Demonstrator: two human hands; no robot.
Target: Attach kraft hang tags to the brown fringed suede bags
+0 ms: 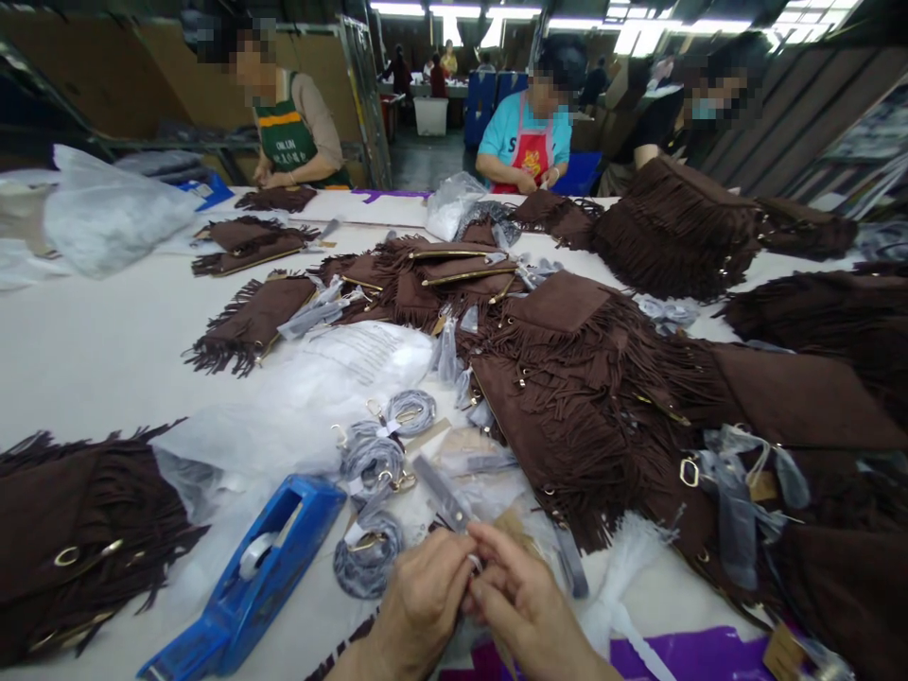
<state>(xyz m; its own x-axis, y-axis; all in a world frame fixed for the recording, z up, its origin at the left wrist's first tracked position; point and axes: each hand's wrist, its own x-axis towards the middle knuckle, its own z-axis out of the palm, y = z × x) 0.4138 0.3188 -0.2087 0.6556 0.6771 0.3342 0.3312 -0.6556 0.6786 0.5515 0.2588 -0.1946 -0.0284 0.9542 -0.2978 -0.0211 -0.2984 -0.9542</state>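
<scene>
My left hand [422,591] and my right hand [521,605] meet at the bottom centre, fingers pinched together on a small wrapped grey piece [474,565] that I cannot make out well. A narrow grey strap [444,492] runs up from the fingers. Just beyond lie three coiled grey chains, each in a clear wrap: one [369,556] nearest, one [373,459] above it, one [410,411] farther. A blue tape dispenser [248,577] lies left of my left hand. Brown fringed suede bags [582,397] are piled to the right.
Clear plastic bags [312,397] lie on the white table [92,350]. Another brown fringed bag [71,530] sits at the left edge, more at the back [673,227]. Three people work at the far side. A purple sheet [681,653] lies at the bottom right.
</scene>
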